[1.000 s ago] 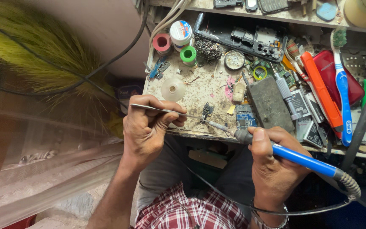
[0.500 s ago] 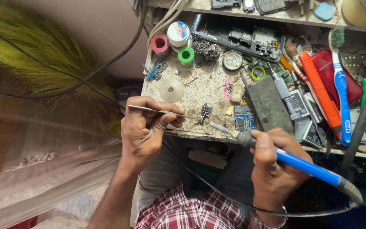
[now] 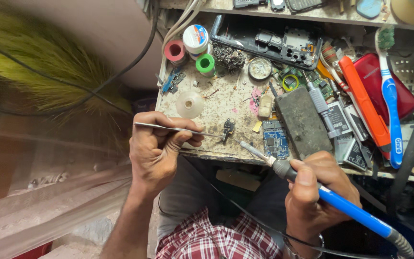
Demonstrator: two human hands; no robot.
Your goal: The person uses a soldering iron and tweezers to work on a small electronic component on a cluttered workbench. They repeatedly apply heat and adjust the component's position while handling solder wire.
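electronics repair workshop, cluttered bench [image 3: 216, 108], circuit boards [image 3: 276, 139], soldering iron [image 3: 331, 201]

Left hand [image 3: 156, 151] pinches slim steel tweezers [image 3: 178, 129], tips on a small dark metal component [image 3: 227, 128] on the stained worn workbench [image 3: 216, 103]. Right hand [image 3: 317, 192] grips a blue-handled soldering iron [image 3: 312, 184], tip just beside that component.

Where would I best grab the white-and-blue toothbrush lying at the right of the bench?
Grip the white-and-blue toothbrush at mid-handle, coming from above. It lies flat, its bristle head toward the shelf, with the orange flat tool close on its left, so pinch across the handle's narrow width.
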